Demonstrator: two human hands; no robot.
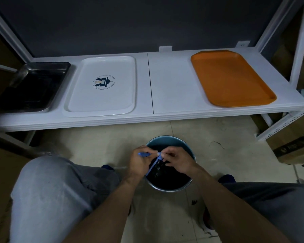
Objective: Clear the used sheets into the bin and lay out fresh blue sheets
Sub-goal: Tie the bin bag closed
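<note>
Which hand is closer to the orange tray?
Right. Both hands pinch a blue sheet over the bin, down-left of the orange tray; the right hand is on the tray's side, the left hand further left.

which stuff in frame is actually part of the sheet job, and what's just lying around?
In the job:
- blue sheet, pinched by left hand and right hand
- bin under the hands
- black tray, white tray, orange tray, all bare, probably for fresh sheets

Lying about:
- cardboard box on the floor, right
- shelf, only holding the trays
</note>
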